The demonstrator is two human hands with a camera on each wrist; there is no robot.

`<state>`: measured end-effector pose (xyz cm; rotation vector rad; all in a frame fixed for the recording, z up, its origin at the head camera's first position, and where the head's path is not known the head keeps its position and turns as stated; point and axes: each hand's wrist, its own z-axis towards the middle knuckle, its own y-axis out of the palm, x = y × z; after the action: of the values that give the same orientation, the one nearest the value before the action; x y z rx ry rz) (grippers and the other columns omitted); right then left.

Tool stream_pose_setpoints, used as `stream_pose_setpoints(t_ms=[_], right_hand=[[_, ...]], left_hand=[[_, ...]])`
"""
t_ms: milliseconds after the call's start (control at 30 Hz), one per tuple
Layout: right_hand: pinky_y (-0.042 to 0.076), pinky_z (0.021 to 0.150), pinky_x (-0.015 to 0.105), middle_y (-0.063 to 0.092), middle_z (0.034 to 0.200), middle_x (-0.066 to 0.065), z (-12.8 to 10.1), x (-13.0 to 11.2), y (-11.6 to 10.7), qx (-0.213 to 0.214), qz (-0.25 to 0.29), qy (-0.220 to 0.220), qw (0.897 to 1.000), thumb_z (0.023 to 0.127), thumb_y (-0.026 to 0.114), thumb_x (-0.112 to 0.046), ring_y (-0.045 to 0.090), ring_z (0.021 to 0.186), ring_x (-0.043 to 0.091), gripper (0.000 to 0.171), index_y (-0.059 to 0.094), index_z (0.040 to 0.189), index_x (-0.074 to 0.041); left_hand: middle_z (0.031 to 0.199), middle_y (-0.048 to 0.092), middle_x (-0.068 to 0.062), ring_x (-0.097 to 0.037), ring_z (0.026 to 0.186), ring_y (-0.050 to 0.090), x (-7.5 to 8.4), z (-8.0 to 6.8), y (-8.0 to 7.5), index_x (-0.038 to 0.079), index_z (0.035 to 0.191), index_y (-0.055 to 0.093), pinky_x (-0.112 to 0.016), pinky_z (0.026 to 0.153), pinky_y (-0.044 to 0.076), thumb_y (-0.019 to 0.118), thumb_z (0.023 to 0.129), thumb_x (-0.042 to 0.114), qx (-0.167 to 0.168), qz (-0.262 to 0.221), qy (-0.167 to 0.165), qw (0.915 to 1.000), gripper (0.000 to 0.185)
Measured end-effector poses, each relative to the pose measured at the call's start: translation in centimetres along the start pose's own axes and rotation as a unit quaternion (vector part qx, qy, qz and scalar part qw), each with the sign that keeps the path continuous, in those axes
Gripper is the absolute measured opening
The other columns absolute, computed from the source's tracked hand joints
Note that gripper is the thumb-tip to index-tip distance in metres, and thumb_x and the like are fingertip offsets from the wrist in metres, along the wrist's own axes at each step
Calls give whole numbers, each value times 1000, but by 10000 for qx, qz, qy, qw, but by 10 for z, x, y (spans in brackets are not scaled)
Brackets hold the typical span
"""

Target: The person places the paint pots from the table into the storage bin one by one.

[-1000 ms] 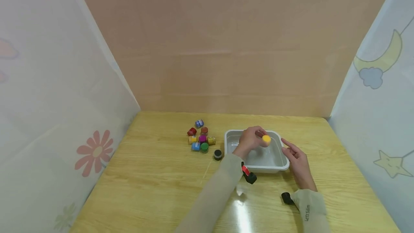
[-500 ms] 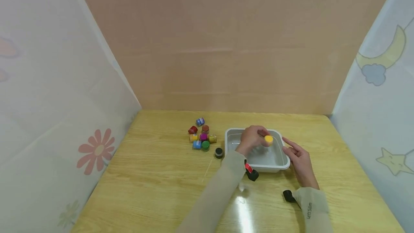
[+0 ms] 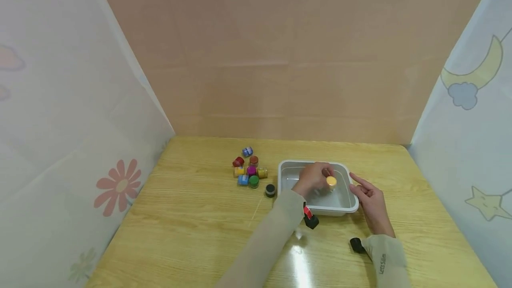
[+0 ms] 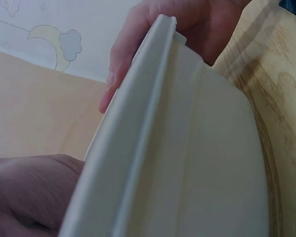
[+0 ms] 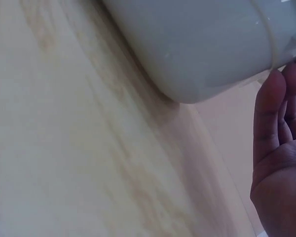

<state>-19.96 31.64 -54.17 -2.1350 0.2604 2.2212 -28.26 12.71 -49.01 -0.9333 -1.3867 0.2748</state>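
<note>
My left hand (image 3: 314,178) reaches into a white plastic tub (image 3: 344,208) and pinches a small jar with a yellow lid (image 3: 331,182), low inside the tub. My right hand (image 3: 370,199) rests against the tub's right rim with its fingers nearly straight. In the left wrist view the tub's outer wall (image 4: 202,163) fills the frame, with my left hand (image 4: 29,192) at the bottom left and the right hand's fingers (image 4: 138,54) beyond the rim. In the right wrist view the right hand's fingers (image 5: 281,118) lie beside the tub's corner (image 5: 197,44).
A cluster of several small paint jars (image 3: 250,170) with coloured lids lies left of the tub, a black-lidded one (image 3: 270,189) nearest it. The wooden table (image 3: 192,226) is walled by a beige panel behind and patterned curtains at both sides.
My left hand has lowered the yellow-lidded jar from above the tub's rim down into the tub. The right hand has stayed at the tub's right rim.
</note>
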Motion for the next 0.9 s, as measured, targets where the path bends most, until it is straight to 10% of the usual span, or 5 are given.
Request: stream_pose_setpoints(t_ms=[900], right_hand=[[48,56,15,66,70,-6,3,4,0,13,48,-206,9998,100,69,-10,55,63,1,44,61,142,-4]], left_hand=[[92,67,6,-6,79,52,-5,2,4,17,104,72,-17,71,39,89,76,7,-365,799,202,9959,34]])
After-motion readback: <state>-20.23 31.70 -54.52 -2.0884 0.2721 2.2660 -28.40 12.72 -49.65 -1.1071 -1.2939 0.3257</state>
